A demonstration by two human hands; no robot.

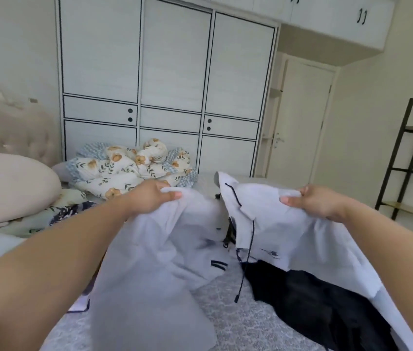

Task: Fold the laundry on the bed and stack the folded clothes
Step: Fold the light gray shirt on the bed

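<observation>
Above the grey patterned bed (238, 323), left hand (149, 198) and right hand (319, 202) pinch the soft, light white hooded garment (160, 249) at its upper edge; it will sag, so holding the shoulders seems best.

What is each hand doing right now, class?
Left hand: closed, gripping the white garment.
Right hand: closed, gripping the same garment.

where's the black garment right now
In the head view, the black garment lies on the bed at lower right, partly under the white hoodie held up below the right hand.
</observation>
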